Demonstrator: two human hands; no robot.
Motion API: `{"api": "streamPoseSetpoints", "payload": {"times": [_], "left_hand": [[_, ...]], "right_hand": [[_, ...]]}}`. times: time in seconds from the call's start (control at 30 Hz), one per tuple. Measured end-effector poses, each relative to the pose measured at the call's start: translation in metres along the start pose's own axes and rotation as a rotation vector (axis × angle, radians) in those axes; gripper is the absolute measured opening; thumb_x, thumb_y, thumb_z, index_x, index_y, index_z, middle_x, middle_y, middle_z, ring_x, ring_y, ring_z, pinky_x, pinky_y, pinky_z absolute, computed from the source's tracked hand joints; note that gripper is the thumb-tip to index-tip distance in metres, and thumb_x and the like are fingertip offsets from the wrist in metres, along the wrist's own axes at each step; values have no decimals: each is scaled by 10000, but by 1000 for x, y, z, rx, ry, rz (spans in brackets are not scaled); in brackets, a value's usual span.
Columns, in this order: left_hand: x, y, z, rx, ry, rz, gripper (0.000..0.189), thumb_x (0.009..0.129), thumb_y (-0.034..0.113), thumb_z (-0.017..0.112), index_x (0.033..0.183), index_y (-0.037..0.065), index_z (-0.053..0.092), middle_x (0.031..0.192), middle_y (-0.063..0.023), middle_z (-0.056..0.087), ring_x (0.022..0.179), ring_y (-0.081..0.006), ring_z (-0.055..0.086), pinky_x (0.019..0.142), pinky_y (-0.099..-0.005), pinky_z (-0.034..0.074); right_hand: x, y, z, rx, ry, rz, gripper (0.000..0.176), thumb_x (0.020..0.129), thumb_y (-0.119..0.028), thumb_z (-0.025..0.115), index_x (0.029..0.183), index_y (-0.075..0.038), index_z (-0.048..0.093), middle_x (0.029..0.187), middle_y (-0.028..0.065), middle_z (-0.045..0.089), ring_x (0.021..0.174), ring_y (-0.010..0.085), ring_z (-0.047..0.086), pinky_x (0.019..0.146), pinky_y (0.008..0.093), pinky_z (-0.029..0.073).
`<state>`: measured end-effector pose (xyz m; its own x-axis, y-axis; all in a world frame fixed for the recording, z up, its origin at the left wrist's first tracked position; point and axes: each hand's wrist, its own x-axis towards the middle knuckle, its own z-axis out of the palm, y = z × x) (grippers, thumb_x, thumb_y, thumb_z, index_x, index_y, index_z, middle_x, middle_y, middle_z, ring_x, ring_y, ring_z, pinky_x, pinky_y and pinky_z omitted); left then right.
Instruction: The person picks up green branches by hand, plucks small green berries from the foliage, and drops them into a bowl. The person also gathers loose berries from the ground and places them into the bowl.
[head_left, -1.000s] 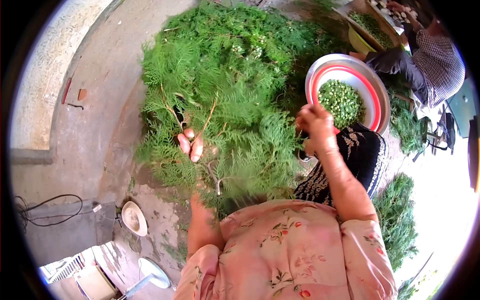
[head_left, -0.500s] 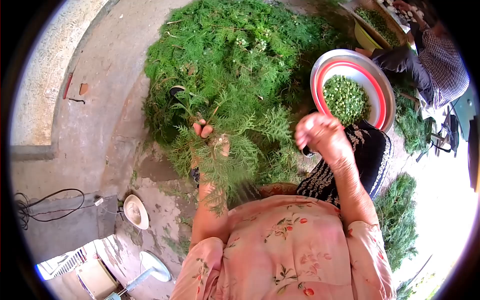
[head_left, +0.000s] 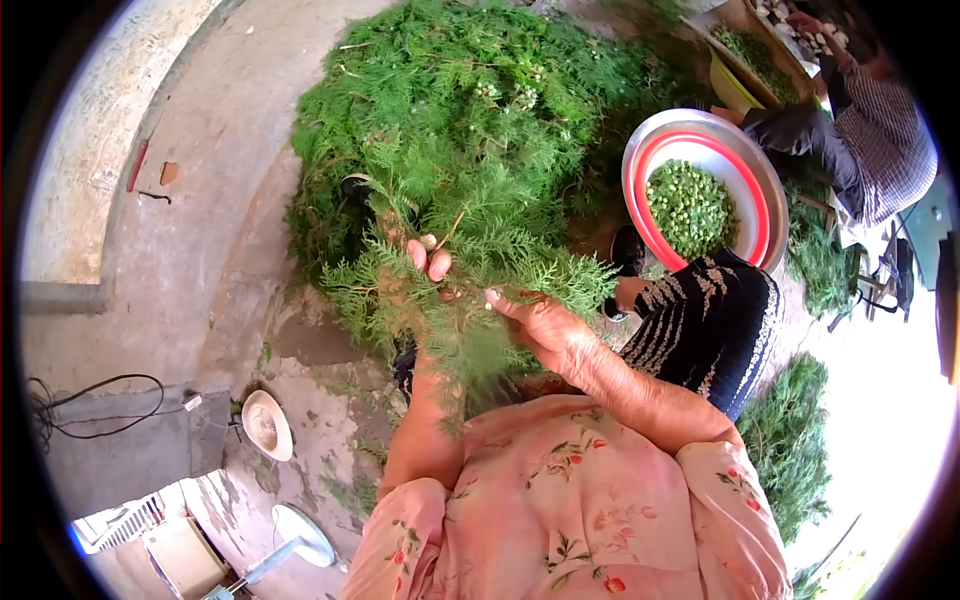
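My left hand (head_left: 432,262) is closed round a leafy green conifer branch (head_left: 480,250), its fingertips showing among the sprays. A small round pale-green cone (head_left: 429,241) sits beside those fingers. My right hand (head_left: 550,328) reaches into the same branch from the right, thumb and fingers drawn together; the foliage hides what is between them. Beyond it, a white bowl with a red rim (head_left: 650,177) is set inside a wide metal basin (head_left: 640,143). Small green cones (head_left: 692,208) cover the bowl's bottom.
A big heap of cut conifer branches (head_left: 450,110) lies ahead. At the upper right sits another person (head_left: 880,140) by a tray of green pieces (head_left: 760,65) and a yellow-green basin (head_left: 732,85). A straw-coloured hat (head_left: 267,425), a fan (head_left: 303,535) and a black cable (head_left: 110,380) are on the left.
My right hand has moved left and down, from near the bowl into the branch. My left hand, still on the branch, has shifted slightly right.
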<state>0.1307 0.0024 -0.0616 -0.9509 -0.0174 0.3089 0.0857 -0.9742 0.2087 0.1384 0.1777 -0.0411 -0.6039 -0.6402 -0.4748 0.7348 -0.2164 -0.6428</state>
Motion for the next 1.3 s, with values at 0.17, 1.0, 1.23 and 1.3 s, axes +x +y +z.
{"api": "streamPoseSetpoints", "payload": {"times": [0.17,1.0,1.23,1.3], "left_hand": [[-6,-3,8,24,48,-28,208,941,217,347,811,58,381,996,-109,514,658,-178,459,548,-326,443],[8,-43,69,613,600,146,559,866,282,563,1348,134,323,851,66,466,671,-50,408,569,-192,352],[3,-31,42,603,470,161,383,895,321,498,1186,81,426,732,6,457,661,-74,442,550,-200,365],[4,-24,35,501,458,107,464,866,320,549,1262,126,403,702,54,488,586,-57,438,481,-201,339]], "right_hand": [[-2,31,-28,-370,-95,-254,447,824,-261,624,1172,-29,467,1020,60,564,954,162,507,807,294,413],[-42,-25,21,127,37,-169,196,818,-136,629,990,-44,611,904,-3,601,787,80,517,758,237,415],[-48,-17,25,59,112,-15,290,816,-293,628,956,-43,591,896,0,593,853,94,503,779,258,383],[-60,-30,31,-99,103,48,306,839,-308,588,957,-27,575,864,19,586,805,96,502,733,275,400]]}}
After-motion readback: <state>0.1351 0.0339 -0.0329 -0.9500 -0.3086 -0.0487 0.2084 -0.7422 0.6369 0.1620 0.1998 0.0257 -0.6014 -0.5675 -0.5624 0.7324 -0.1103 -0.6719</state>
